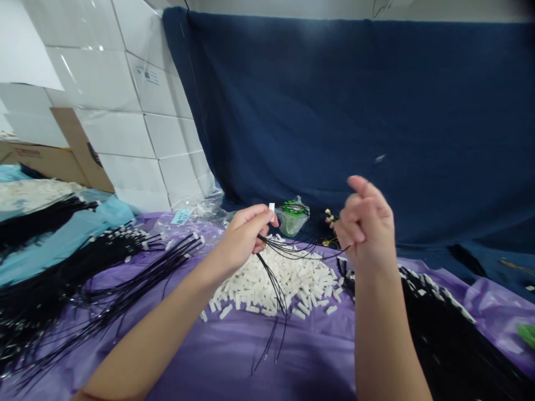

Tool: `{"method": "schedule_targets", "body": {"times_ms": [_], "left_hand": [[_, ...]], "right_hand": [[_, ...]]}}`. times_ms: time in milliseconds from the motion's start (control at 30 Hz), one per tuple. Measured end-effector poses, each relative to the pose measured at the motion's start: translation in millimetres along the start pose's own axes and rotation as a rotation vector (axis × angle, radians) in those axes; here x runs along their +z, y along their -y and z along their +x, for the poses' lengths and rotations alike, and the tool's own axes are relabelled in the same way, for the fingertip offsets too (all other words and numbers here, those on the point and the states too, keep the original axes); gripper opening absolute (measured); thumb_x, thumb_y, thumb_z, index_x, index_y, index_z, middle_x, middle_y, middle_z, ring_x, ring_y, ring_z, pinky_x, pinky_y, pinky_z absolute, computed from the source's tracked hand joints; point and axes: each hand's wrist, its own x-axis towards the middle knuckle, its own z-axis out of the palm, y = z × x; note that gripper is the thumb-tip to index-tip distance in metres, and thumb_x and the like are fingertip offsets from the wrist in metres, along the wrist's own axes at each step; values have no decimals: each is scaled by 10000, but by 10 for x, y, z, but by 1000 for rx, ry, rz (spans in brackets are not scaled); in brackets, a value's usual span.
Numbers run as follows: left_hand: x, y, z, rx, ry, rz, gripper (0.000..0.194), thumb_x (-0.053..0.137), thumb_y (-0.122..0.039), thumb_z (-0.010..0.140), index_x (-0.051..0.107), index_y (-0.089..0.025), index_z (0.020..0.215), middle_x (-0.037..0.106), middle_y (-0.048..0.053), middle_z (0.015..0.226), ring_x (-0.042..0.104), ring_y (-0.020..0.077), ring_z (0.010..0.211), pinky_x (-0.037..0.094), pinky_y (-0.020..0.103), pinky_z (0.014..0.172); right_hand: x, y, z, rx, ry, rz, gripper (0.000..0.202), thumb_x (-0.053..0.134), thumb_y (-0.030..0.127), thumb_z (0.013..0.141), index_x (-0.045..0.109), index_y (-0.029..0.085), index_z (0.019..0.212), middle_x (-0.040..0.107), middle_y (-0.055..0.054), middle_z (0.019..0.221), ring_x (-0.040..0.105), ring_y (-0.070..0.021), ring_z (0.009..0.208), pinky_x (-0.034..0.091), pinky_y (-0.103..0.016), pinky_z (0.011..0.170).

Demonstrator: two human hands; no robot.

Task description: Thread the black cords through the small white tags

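My left hand (246, 231) pinches a small white connector housing (272, 208) upright between thumb and fingertip. Thin black wires (273, 284) run through its curled fingers; several dangle over the purple sheet, while others stretch rightward. My right hand (365, 220) is raised with its lower fingers curled and one finger pointing up-left. One black wire reaches the edge of these curled fingers, though its end is hidden. Below and between both hands lies a heap of loose white connector housings (288, 275).
Bundles of black wires with white ends (96, 262) lie at left, and another black bundle (451, 334) at right. A purple sheet (234, 362) covers the table. Behind stand white boxes (121, 133) and a dark blue cloth (334, 111). A clear bag (292, 217) holds something green.
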Motion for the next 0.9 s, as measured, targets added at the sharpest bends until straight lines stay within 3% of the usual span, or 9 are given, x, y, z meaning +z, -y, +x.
{"method": "schedule_targets", "body": {"times_ms": [100,167,333,400,500,600,733,900], "left_hand": [[5,-18,-17,13,9,39,265,505,-390,872,555,-178,720,245,-68,553,200,51,438,187,191,418],[9,-30,-29,27,16,71,264,508,-394,870,570,-179,731,260,-64,558,218,56,443,189,196,420],[23,-37,-66,75,64,162,275,488,-395,887,585,-182,743,247,-65,560,224,60,458,203,192,424],[29,-32,-85,83,95,187,271,483,-400,891,588,-187,760,257,-65,564,234,59,462,215,185,425],[43,-26,-108,96,101,241,279,475,-404,895,584,-184,762,287,-60,573,265,59,475,237,177,429],[61,-24,-117,94,82,264,272,465,-394,898,565,-182,761,304,-57,575,286,63,479,240,175,425],[75,-19,-109,85,69,203,208,503,-376,879,507,-199,770,278,-68,560,257,63,465,226,171,418],[72,-13,-80,51,35,91,196,533,-364,862,481,-208,755,277,-76,533,217,61,449,225,171,411]], "right_hand": [[62,-37,-77,34,165,-305,101,713,280,779,667,210,835,466,82,505,340,-39,359,286,-194,340],[129,-39,-104,-31,218,-502,98,688,270,799,657,183,768,469,62,514,374,-55,413,303,-211,391],[250,-4,-108,-468,84,-1033,115,548,221,893,611,173,810,583,-15,754,520,-121,722,409,-270,667],[259,-12,-109,-451,114,-1056,112,499,217,923,580,178,856,580,-4,761,517,-105,701,405,-247,665],[250,-49,-116,-336,230,-1039,110,482,239,938,566,187,888,463,60,588,383,-65,498,330,-204,513],[244,-86,-118,-366,251,-1044,105,496,230,930,573,183,875,425,68,565,331,-58,477,295,-199,489],[263,-87,-115,-371,257,-1031,96,507,219,925,584,185,879,434,66,567,348,-62,479,312,-203,497],[327,21,-136,-525,126,-1019,129,528,170,895,627,180,812,605,-23,751,525,-113,662,424,-245,624]]}}
